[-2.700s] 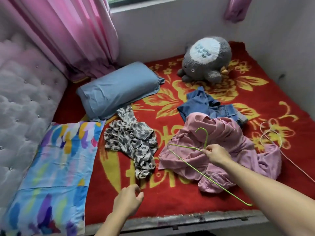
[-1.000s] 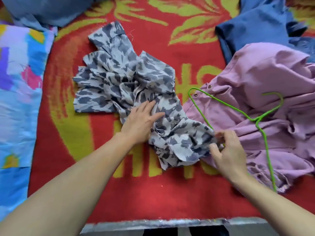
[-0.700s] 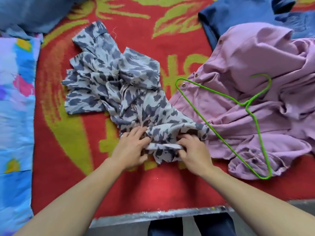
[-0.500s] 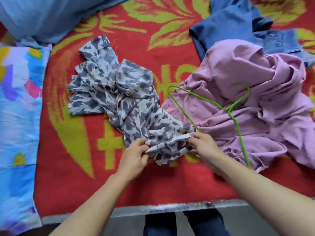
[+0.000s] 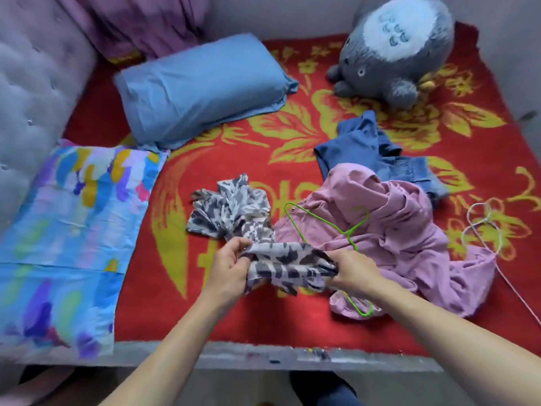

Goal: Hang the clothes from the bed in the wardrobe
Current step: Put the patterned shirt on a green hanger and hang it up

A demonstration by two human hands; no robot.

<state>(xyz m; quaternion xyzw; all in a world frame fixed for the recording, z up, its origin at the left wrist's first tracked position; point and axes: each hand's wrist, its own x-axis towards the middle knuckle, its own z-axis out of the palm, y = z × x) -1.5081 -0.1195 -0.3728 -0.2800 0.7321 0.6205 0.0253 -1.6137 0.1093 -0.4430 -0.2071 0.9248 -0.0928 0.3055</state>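
Note:
A grey-and-white patterned garment (image 5: 234, 212) lies on the red bed near its front edge. My left hand (image 5: 231, 268) grips its near end on the left, and my right hand (image 5: 355, 272) grips the same end on the right, lifting it slightly. A green wire hanger (image 5: 328, 222) rests on a crumpled pink shirt (image 5: 404, 238) just right of my hands. Blue denim clothes (image 5: 369, 148) lie behind the pink shirt. A white wire hanger (image 5: 480, 227) lies at the far right.
A blue pillow (image 5: 199, 86) and a grey plush toy (image 5: 398, 48) sit at the back of the red floral blanket (image 5: 175, 303). A multicoloured pillow (image 5: 64, 235) lies at the left by the padded headboard (image 5: 32, 83). The bed's front edge (image 5: 263, 354) is below my arms.
My right hand let go of the green hanger, which now lies on the pink shirt. Both hands took hold of the patterned garment's near end and raised it. The camera view pulled back.

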